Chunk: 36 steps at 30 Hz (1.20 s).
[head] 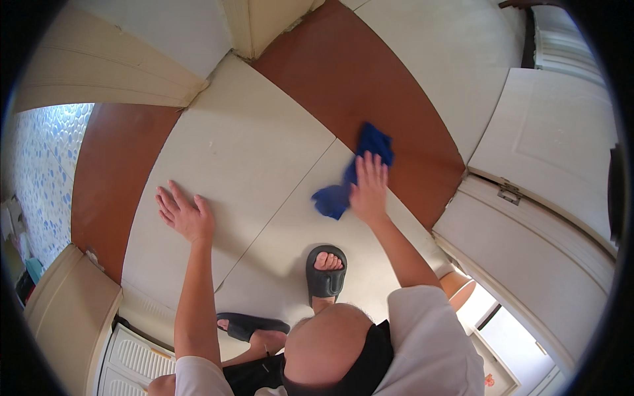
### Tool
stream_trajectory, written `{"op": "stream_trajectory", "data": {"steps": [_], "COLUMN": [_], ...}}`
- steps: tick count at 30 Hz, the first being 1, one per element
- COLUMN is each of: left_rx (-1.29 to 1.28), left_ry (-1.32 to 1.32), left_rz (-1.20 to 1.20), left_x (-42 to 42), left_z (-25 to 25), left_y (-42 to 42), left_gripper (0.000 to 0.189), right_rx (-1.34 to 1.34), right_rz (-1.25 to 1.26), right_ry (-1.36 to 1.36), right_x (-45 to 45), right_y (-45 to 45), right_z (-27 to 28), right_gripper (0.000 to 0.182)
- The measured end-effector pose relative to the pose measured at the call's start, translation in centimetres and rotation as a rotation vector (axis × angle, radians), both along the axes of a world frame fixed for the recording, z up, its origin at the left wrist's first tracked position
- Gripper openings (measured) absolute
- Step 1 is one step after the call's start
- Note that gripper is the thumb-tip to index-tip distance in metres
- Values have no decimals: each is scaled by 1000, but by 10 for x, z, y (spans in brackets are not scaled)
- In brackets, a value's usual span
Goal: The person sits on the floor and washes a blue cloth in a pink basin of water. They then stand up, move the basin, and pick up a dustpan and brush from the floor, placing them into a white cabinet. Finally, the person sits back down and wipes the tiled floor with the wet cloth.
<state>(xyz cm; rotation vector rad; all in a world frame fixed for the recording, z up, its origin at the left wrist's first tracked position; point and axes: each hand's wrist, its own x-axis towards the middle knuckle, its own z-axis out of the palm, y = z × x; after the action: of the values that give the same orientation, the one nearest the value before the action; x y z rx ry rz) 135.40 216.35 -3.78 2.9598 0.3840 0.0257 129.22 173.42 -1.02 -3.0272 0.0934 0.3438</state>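
My right hand (pixel 370 190) lies with its fingers stretched over a blue cloth (pixel 374 141). The cloth spreads across the edge between the pale floor tiles (pixel 257 143) and a reddish-brown threshold strip (pixel 346 69), with one end reaching left of the hand. Part of it is hidden under the fingers. Off to the left, my left hand (pixel 188 213) is held over the pale tiles with fingers spread and nothing in it; whether it touches the floor I cannot tell.
Black slide sandals (pixel 326 274) are on my feet. A white panelled door (pixel 550 133) with a metal hinge stands at right, beside its frame. A second reddish-brown strip (pixel 119 168) borders pebble-patterned flooring (pixel 47 163) at left. A white louvred cabinet (pixel 136 359) is at lower left.
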Motion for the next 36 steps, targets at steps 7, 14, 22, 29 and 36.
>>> {"op": "stream_trajectory", "data": {"steps": [7, 14, 22, 29, 36], "left_rx": [8, 4, -18, -190, -114], "left_ry": [13, 12, 41, 85, 562], "left_rz": [-4, 1, 33, -118, -488], "left_x": [-3, 0, -3, -11, -48], "left_z": [-5, -10, -7, 8, 93], "left_y": [3, 2, 9, 25, 155], "left_gripper": [77, 80, 81, 88, 108], "right_rx": [-81, -8, 190, 258, 218], "right_rz": [-126, -9, 287, 507, 741], "right_ry": [211, 95, -95, -137, -51], "right_x": [-199, -158, 65, 140, 174], "right_y": [-128, -119, 25, 103, 136], "right_z": [28, 14, 7, 9, 11], "right_gripper": [92, 96, 92, 84, 85]}}
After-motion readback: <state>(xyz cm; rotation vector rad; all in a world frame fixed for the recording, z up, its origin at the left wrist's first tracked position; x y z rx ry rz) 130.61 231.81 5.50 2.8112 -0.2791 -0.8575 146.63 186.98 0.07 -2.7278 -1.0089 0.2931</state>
